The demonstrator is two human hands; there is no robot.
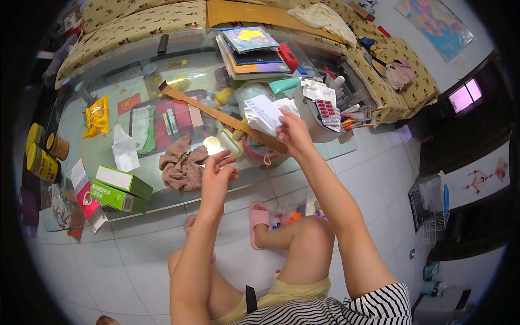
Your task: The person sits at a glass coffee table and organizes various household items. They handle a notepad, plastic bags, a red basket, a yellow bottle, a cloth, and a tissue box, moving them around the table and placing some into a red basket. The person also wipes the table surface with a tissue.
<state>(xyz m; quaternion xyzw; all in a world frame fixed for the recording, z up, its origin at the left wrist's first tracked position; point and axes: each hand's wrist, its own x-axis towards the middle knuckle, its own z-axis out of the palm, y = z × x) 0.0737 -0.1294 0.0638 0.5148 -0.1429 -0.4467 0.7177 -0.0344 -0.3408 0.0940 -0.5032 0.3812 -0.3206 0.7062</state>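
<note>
My right hand (293, 132) pinches the lower right corner of a white paper slip (263, 111) that bears writing, held over the glass coffee table (325, 156). Behind the slip lies crumpled white paper (260, 124). Fingers apart and holding nothing, my left hand (219, 170) hovers at the table's near edge, just right of a crumpled brown cloth (183, 164). A long wooden stick (219, 115) lies slantwise across the glass, its near end close to my right hand. Beyond my left hand is a pale yellow-green oval object (230, 142).
A stack of books (256, 57) stands at the back. To the right, a grey bin (313, 118) carries a blister pack of red capsules (328, 111). Green boxes (118, 193), a yellow snack packet (96, 116) and lidded jars (42, 162) are on the left.
</note>
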